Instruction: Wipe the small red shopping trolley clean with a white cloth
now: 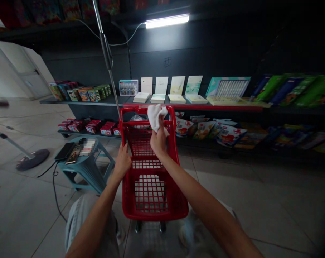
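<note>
- Okay so my left hand [122, 162] is closed around the side rail of the red shopping cart [130, 109], fingers curled over it, pretty much a plain grip.
- My right hand [158, 141] is raised over the cart, a bit farther out than the left. It's mostly shut, pinching a bunched-up white cloth [156, 116], with the loose end sticking up above the fingers.
- That cloth is up near the far rim of the cart. Can't tell from this view if it's actually touching the rim.
- Just past the right hand, down in the cart, there's a clear plastic bag [137, 118].
- Off to the left of my left hand is a teal plastic stool [84, 172] with a black phone [64, 151], a second phone [72, 155] and a white item that's too blurred to make out [87, 146].
- Farther left of that, a black cable [55, 190] trails across the tile floor, and a round black stand base [32, 159] sits on it.
- Well ahead of both hands are dark shelves [79, 102] holding notebooks [175, 86], red boxes [92, 127] and colourful bags [202, 130], all under a tube light [166, 21].
</note>
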### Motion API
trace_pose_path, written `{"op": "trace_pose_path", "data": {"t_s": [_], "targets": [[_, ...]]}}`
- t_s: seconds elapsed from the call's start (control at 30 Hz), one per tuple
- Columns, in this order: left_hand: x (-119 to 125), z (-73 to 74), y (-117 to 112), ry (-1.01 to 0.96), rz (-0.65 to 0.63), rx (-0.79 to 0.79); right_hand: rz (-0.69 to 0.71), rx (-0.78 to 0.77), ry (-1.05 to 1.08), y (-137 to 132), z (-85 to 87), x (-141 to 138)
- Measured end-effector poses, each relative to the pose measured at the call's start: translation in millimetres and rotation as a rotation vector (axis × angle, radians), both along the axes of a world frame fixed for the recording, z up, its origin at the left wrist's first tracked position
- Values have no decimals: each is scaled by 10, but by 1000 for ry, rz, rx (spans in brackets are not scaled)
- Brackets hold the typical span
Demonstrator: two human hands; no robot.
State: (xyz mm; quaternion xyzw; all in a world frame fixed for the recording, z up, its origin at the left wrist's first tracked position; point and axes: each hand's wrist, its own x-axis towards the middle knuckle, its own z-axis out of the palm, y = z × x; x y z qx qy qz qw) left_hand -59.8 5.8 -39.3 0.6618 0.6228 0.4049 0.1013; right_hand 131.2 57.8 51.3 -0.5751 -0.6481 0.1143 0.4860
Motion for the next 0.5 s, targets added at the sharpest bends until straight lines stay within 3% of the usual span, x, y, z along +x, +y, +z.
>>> {"op": "trace_pose_path", "data": {"t_s": [0.07, 0.13, 0.23, 0.37, 0.5], "targets": [[25, -3, -39, -1, 3, 0, 4, 99, -221, 217, 29, -216], [50, -9, -81, -1, 12, 6, 90, 121, -413, 393, -110, -434], [84, -8, -150, 10, 29, 6, 224, 56, -573, 568, -566, -657], [101, 30, -211, 39, 19, -23, 342, -100, -645, 566, -1273, -687], [81, 57, -179, 43, -11, -19, 453, -261, -702, 341, -1692, -522]]}}
